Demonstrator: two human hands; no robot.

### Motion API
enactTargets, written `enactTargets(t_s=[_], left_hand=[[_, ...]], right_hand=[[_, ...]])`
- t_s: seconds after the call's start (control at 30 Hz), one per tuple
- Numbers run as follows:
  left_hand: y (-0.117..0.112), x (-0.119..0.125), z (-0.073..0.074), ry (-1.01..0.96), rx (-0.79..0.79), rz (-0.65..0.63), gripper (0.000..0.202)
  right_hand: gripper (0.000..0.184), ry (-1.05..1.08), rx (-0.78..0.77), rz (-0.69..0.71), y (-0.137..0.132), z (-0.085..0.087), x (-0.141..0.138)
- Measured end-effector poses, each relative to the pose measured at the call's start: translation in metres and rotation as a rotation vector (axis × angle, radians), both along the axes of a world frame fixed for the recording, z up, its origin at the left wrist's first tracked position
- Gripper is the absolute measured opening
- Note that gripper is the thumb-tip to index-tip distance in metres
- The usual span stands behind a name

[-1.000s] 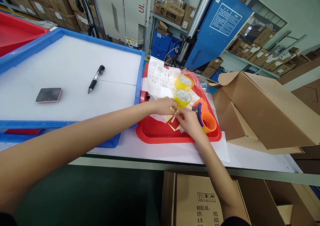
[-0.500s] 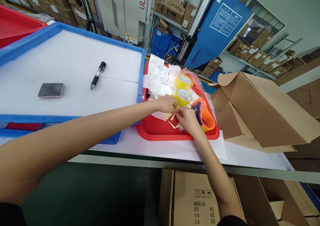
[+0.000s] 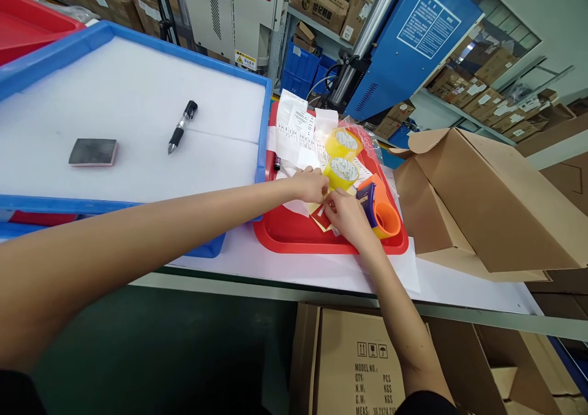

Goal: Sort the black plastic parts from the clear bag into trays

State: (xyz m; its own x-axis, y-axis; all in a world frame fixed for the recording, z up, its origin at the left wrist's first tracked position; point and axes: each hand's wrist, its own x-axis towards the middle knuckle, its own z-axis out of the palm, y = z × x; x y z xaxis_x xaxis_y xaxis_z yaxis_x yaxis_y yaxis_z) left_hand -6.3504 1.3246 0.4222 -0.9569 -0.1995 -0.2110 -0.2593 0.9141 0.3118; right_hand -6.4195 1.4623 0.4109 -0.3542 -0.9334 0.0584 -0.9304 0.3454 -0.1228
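Note:
Both hands meet over a red tray (image 3: 303, 239) on the bench. My left hand (image 3: 311, 184) is closed beside the nearer yellow tape roll (image 3: 340, 173); what its fingertips pinch, if anything, is hidden. Just right of it, my right hand (image 3: 345, 214) has its fingers bent and pressed together, close to a small red-and-cream card (image 3: 320, 218). I cannot make out what lies in that pinch. Against the right hand's far side rests an orange tape dispenser (image 3: 384, 213) with a dark blue part. A second yellow tape roll (image 3: 343, 143) and printed papers (image 3: 298, 127) lie behind.
To the left is a blue-rimmed white board (image 3: 220, 170) bearing a black pen (image 3: 182, 127) and a flat dark block (image 3: 93, 152). An open cardboard box (image 3: 496, 207) stands right of the tray. Another carton (image 3: 353, 366) sits below the bench edge.
The camera view has shifted slightly, so the scene sits a little differently in frame. Both hands stay together at nearly the same spot over the tray.

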Motion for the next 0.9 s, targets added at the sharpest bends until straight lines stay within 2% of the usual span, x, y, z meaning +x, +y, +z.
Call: enactTargets(t_s=[0.27,0.6,0.9], left_hand=[[0.002,0.0,0.003,-0.02,0.004,0.007,0.035],[0.007,0.004,0.01,-0.041,0.013,0.007,0.035],[0.006,0.0,0.003,-0.032,0.017,-0.005,0.034]], right_hand=[[0.008,-0.042,-0.023,0.012,0.005,-0.003,-0.003],[0.008,-0.139,-0.063,-0.009,0.011,0.002,0.002],[0.007,-0.248,-0.08,-0.005,0.015,0.003,0.001]])
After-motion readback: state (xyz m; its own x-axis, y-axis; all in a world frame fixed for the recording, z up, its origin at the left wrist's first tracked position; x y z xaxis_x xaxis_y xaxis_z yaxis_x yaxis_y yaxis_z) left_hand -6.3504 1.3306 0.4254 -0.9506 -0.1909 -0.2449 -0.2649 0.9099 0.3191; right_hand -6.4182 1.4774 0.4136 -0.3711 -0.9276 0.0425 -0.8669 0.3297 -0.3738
